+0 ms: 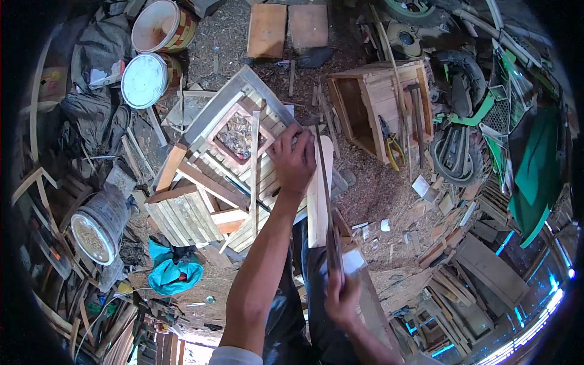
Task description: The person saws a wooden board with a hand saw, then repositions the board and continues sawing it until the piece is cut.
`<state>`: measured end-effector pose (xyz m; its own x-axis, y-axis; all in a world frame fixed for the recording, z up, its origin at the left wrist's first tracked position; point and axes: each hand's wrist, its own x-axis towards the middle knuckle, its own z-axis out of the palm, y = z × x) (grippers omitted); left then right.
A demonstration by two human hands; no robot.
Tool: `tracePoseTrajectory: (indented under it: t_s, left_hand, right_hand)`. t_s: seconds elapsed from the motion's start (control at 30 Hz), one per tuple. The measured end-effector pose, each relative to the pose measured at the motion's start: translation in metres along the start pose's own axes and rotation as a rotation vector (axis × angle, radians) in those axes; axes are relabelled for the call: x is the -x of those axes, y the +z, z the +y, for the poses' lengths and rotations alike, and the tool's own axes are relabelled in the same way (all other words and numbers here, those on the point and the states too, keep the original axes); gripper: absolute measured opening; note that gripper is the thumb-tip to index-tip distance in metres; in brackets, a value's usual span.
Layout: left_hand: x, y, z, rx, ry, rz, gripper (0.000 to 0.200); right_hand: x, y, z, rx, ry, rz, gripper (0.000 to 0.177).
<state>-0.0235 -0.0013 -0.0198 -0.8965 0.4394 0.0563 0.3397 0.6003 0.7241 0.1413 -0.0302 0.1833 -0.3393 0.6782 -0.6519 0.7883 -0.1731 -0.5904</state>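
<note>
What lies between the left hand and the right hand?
In the head view, a pale wooden board lies between the left hand and the right hand. The long saw held in the right hand runs along it.

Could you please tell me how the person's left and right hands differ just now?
The left hand reaches far forward and rests on the slatted wooden frame; the right hand sits close to the body. The left hand holds no tool that shows; the right hand grips a long thin blade. Both are bare, beside the pale board.
</note>
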Motion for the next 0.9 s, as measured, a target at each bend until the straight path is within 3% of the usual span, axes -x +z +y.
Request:
tracePoseTrajectory:
  t_s: [0.1,0.13,0.27,0.43,0.6,0.67,0.8,0.9]
  left_hand:
    - [-0.001,-0.001,-0.003,-0.025,0.033,0.02,0.016]
    - [0.0,-0.001,-0.002,-0.027,0.046,0.03,0.016]
    - [0.002,0.004,-0.004,-0.003,0.038,0.056,0.017]
    - [0.001,0.001,-0.003,-0.05,0.046,0.029,0.017]
    - [0.001,-0.002,0.001,-0.008,0.056,0.037,0.018]
    - [0.001,-0.001,-0.001,0.007,0.06,0.035,0.018]
    - [0.001,0.001,-0.003,-0.015,0.028,-0.005,0.017]
    - [0.003,0.001,-0.002,-0.012,0.019,0.029,0.015]
  right_hand:
    - [0.023,-0.006,0.019,0.075,0.081,-0.046,0.04]
    - [0.0,0.002,-0.004,0.151,-0.009,-0.037,0.03]
    - [-0.067,0.026,-0.016,0.111,-0.039,0.021,0.036]
    - [0.003,-0.009,-0.01,0.041,-0.008,-0.014,0.037]
    - [-0.104,0.025,-0.039,0.12,-0.073,0.022,0.042]
    - [-0.094,0.024,-0.048,0.125,-0.079,0.007,0.037]
    - [0.007,-0.01,-0.016,-0.011,0.042,-0.035,0.028]
    - [-0.036,-0.001,-0.035,0.08,0.024,-0.061,0.032]
